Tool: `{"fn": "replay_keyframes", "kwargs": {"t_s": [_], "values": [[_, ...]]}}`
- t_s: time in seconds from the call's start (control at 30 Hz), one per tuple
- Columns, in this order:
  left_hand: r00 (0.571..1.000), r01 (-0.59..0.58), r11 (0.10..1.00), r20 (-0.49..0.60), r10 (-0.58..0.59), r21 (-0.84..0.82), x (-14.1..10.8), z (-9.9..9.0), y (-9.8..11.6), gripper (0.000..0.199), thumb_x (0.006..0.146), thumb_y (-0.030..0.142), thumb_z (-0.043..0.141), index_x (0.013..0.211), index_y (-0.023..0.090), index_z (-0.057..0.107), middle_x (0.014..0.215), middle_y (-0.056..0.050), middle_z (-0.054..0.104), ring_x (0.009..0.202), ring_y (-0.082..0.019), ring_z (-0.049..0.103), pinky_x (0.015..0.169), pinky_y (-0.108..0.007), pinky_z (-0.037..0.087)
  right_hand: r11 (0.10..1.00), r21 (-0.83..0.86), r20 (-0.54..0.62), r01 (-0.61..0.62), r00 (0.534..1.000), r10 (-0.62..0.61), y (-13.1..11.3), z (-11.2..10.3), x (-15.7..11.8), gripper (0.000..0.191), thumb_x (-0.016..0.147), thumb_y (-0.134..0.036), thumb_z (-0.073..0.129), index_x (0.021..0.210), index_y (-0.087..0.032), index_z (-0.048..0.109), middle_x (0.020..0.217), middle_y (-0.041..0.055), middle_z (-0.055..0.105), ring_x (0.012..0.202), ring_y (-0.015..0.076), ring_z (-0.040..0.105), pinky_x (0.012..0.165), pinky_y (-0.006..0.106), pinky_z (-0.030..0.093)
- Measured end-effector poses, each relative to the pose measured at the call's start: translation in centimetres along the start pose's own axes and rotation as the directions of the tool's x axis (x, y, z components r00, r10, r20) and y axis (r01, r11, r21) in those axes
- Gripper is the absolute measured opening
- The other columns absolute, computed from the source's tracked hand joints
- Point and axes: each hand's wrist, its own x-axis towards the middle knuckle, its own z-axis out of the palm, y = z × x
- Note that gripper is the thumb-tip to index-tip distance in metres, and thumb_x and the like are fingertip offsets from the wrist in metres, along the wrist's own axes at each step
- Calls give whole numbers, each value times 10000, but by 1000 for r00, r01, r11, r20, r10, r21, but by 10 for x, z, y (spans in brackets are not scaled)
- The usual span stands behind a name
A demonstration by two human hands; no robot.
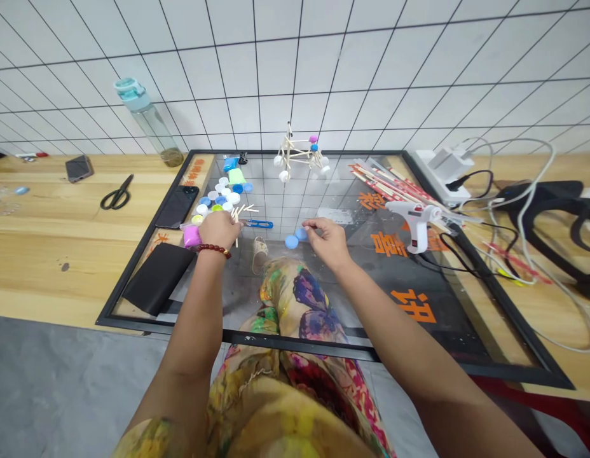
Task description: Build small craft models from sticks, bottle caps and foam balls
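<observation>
Pinching a blue disc (301,235) right of the blue cutter (260,224), our right hand (328,243) should press only its rim. Left of the cutter, our left hand (219,229) meets pale sticks (236,217); grip undetermined. We'd separate one stick before lifting.

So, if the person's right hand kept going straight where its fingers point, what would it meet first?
Most likely the nearer light-blue disc, close against the right hand; the second light-blue disc lies just beyond. Whether the hand already touches the first is unclear.
</observation>
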Motion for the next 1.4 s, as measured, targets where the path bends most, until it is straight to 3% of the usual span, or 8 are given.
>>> {"fn": "replay_keyframes", "kwargs": {"t_s": [0.2,0.33,0.53,0.73,0.93,1.1,1.27,1.4], "values": [[1000,-8,1000,27,8,-18,6,3,-6,204,817,287,630,892,182,788,994,-153,775,1004,-328,696,797,-369,511,1000,10,6,-24,1000,24,0,0,0,174,812,-221,595,859,-235,762,916,60,793,908,259,722,882,452,560],[998,-46,988,37,52,-146,9,-3,-13,212,805,306,646,855,163,794,867,-101,773,888,-271,701,755,-309,500,1000,16,8,-24,1000,24,0,1,0,176,807,-227,592,846,-241,764,917,57,795,905,259,724,889,460,564],[960,-67,956,244,140,-284,5,-12,-19,146,706,328,750,656,191,761,644,-26,707,669,-193,645,633,-269,461,999,12,14,-29,999,29,-1,0,0,189,806,-232,584,855,-240,766,928,53,795,912,253,724,898,453,567],[999,7,995,-32,-11,-98,9,1,-14,243,785,435,703,817,206,776,884,-112,774,894,-283,691,740,-340,504,999,17,12,-39,999,39,-2,0,0,188,819,-245,577,856,-235,761,920,62,790,912,262,720,910,468,558],[1000,3,1000,15,-3,-15,9,9,-8,181,820,290,637,887,193,774,1015,-156,772,1002,-324,692,824,-390,520,998,53,-34,-47,998,49,0,-2,1,205,787,-243,579,871,-234,765,925,53,788,881,250,711,892,459,562],[999,-32,999,8,32,24,4,4,-2,226,861,205,551,922,167,765,1062,-183,755,1047,-344,686,848,-410,516,995,91,59,-35,998,29,2,-3,1,348,669,-159,571,947,-225,770,951,51,778,898,249,709,916,462,561],[998,-49,999,-41,49,-12,0,3,3,254,910,197,487,996,165,724,1104,-190,735,1065,-341,682,833,-404,511,998,60,112,-33,993,26,0,-4,1,359,672,-160,617,996,-227,757,1002,61,768,953,277,701,946,518,537],[992,-44,995,-119,33,-92,-2,8,10,279,954,214,434,1105,180,666,1040,-167,741,1018,-326,688,816,-399,500,997,-42,229,59,972,-47,-2,-8,0,503,648,-149,679,1135,-259,735,1176,80,736,1106,343,664,981,608,486]]}}
